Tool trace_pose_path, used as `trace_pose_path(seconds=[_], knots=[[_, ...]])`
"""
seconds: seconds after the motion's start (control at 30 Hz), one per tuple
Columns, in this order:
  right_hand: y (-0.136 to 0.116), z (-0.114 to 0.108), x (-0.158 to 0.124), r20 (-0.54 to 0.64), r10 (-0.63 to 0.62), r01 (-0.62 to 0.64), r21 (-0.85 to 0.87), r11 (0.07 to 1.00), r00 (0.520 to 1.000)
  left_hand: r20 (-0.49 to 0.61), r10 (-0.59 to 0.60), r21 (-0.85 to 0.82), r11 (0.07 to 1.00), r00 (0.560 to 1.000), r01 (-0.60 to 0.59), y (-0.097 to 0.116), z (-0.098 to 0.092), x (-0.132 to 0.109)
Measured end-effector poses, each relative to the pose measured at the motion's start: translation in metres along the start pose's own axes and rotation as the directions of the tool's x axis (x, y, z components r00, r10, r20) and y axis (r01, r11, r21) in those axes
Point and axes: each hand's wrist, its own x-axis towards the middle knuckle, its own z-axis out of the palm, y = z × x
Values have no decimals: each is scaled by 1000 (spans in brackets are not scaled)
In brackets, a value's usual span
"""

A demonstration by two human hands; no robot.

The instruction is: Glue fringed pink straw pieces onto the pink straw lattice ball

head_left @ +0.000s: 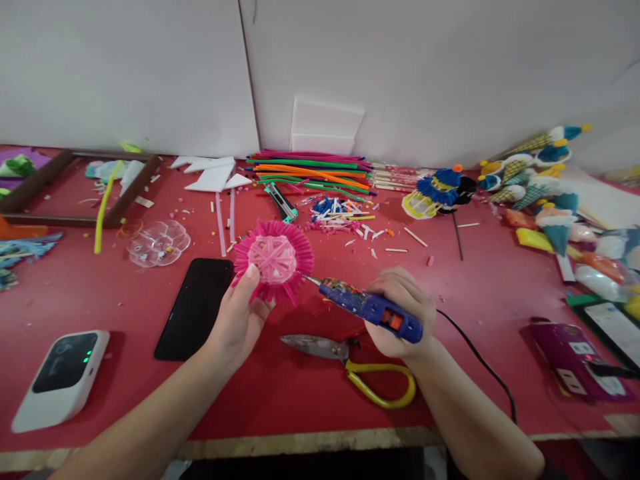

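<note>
My left hand (243, 310) pinches the lower left edge of a round pink craft piece (273, 259), which has a fluffy magenta fringe around a pale pink centre of crossed strips. Wrapped around a blue hot glue gun (370, 308) is my right hand (400, 307). The gun's metal nozzle points left and meets the fringe's right edge, or comes very near it; I cannot tell which. Scissors (325, 347) with yellow handles lie below the gun. A black phone (195, 310) rests left of my left hand.
Colourful pipe cleaners (310, 172) lie at the back beside a box cutter (281, 203) and cut scraps (340, 212). A white device (63, 380) sits front left; a purple power strip (575, 360) is at right, near cone-shaped crafts (555, 227). The glue gun's black cord (480, 350) trails to the table edge.
</note>
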Motion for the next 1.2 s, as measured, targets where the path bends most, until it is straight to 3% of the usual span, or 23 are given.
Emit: trace_pose_path(seconds=[0.37, 1.0, 1.1, 1.2], knots=[[-3, -2, 2, 13, 49, -49, -10, 999, 999, -6, 39, 11, 999, 999, -39, -1, -6, 3], [-1, 2, 3, -3, 41, -41, -57, 998, 999, -33, 37, -12, 999, 999, -38, 5, 3, -1], [7, -1, 3, 95, 136, -122, -143, 982, 986, -34, 60, -57, 996, 998, -62, 9, 8, -4], [15, -14, 3, 301, 320, -257, -232, 938, 899, -34, 78, -48, 996, 996, -79, 11, 9, -5]])
